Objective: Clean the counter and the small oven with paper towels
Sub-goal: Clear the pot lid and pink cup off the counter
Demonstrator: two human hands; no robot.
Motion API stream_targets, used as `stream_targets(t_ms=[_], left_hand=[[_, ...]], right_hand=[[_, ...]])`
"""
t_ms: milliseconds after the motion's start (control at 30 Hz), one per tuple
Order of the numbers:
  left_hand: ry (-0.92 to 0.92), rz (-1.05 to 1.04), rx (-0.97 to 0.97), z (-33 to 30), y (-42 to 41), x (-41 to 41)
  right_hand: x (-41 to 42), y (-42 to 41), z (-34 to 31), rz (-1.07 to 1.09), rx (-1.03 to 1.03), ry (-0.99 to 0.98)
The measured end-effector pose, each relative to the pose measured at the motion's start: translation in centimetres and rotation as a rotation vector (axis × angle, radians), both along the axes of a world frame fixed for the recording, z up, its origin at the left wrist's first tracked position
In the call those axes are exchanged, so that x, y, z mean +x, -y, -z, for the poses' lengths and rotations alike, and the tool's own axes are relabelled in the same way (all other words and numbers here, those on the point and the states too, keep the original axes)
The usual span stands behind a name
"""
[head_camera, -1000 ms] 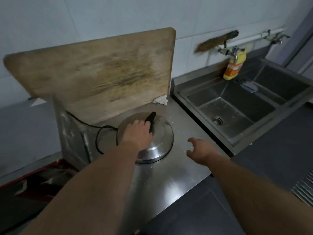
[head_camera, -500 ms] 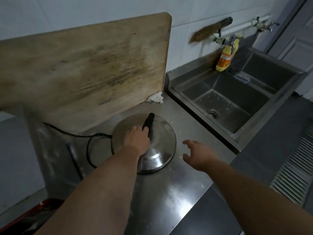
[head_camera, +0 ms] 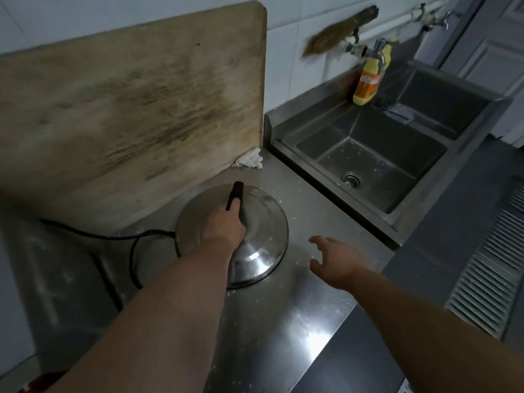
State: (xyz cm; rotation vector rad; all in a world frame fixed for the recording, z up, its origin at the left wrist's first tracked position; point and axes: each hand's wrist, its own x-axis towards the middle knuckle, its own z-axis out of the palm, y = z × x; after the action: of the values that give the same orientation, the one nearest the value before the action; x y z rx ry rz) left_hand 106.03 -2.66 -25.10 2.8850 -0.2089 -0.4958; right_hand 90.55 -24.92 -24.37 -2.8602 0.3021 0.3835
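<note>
Steel counter, crumb-speckled, beside sink.
We see left hand gripping the lid handle; right hand hovers, fingers spread; paper towel lies below the board.

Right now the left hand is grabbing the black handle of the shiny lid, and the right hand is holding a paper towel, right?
Not quite. The head view shows the right hand open and holding nothing, above the counter. The crumpled paper towel lies by the cutting board. The left hand does grip the lid by its black handle.
</note>
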Motion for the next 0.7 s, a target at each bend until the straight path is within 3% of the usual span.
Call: stream_targets(t_ms=[400, 700], left_hand=[[0.078, 0.033, 0.014, -3.7, 1.7, -4.7], [0.158, -0.114, 0.042, -9.7, 1.7, -13.5]], right_hand=[[-2.9, 3.7, -2.2, 0.013, 0.043, 0.005], [-6.6, 7.2, -5.7, -0.095, 0.078, 0.011]])
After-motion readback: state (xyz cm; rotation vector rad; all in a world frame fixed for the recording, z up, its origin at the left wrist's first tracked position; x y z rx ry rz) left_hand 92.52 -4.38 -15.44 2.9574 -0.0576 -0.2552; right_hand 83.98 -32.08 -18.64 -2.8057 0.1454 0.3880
